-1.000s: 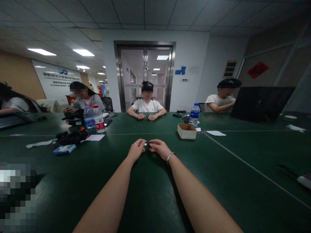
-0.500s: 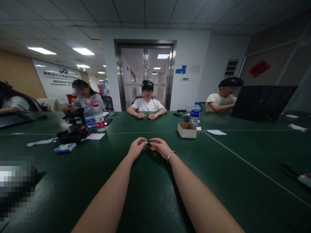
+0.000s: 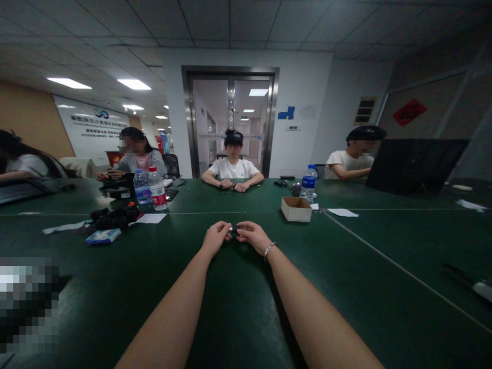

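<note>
A small dark object with a shiny silvery end [image 3: 233,230] spans the gap between my hands, just above the green table [image 3: 238,302]. Its kind is too small to make out. My left hand [image 3: 216,241] pinches the silvery end between thumb and fingers. On the dark end, the fingers of my right hand [image 3: 255,238] are closed, and that wrist wears a silver bracelet [image 3: 270,251]. My fingers cover part of the object.
An open cardboard box [image 3: 296,210] stands ahead to the right, beside a blue-capped water bottle [image 3: 309,183]. To the left are two bottles [image 3: 157,190], a tissue pack [image 3: 103,237] and a black tangled bundle [image 3: 115,218]. Across the table sits a person [image 3: 233,166].
The small object shows slightly more of its length and its silvery end between my fingers. My hands stay in nearly the same place; the whole view has shifted a little.
</note>
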`<state>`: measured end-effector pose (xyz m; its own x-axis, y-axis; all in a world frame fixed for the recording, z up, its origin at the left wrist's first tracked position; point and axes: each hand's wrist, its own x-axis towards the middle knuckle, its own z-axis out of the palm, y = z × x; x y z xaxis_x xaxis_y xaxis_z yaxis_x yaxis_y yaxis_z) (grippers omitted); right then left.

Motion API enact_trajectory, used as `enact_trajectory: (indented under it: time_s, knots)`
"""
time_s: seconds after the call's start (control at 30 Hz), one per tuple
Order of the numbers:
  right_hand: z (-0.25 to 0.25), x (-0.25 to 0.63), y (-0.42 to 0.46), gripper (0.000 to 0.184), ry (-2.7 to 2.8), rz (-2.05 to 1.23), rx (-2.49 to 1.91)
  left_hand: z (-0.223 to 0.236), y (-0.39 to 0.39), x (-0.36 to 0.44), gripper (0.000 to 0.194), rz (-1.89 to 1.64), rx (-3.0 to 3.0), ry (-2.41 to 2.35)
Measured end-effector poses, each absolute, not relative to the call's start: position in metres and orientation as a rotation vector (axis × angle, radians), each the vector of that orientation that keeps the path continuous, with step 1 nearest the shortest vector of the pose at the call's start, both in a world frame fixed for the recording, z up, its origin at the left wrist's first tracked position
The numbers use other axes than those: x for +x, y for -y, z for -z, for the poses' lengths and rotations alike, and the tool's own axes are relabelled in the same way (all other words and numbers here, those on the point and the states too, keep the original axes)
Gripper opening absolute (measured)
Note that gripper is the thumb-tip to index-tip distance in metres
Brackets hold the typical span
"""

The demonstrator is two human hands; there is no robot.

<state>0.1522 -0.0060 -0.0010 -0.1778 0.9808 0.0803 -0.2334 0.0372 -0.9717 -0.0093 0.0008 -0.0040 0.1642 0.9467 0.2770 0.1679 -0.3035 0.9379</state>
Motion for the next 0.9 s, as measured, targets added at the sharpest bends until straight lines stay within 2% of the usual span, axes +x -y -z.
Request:
enact_trajectory:
  time_s: [0.27, 0.43, 0.57, 0.8, 0.9]
  knots:
    - [0.004, 0.147, 0.004, 0.027, 1.493, -1.22, -1.014, 0.004, 0.004, -0.012, 0.033, -1.267, 1.593, -0.983]
    - [0.0, 0.146, 0.009, 0.031, 1.756, -0.919, -1.179, 0.001, 0.03, -0.017, 0.026, -1.209, 1.771, -1.279]
    - [0.0, 0.146, 0.011, 0.039, 1.75, -0.941, -1.215, -0.013, 0.057, -0.035, 0.026, -1.102, 1.861, -1.468]
    - [0.001, 0.147, 0.019, 0.021, 1.722, -0.959, -1.222, -0.038, 0.12, -0.125, 0.034, -0.841, 1.957, -1.589]
    - [-0.001, 0.146, 0.023, 0.019, 1.747, -0.899, -1.277, -0.036, 0.161, -0.173, 0.042, -0.799, 1.741, -1.704]
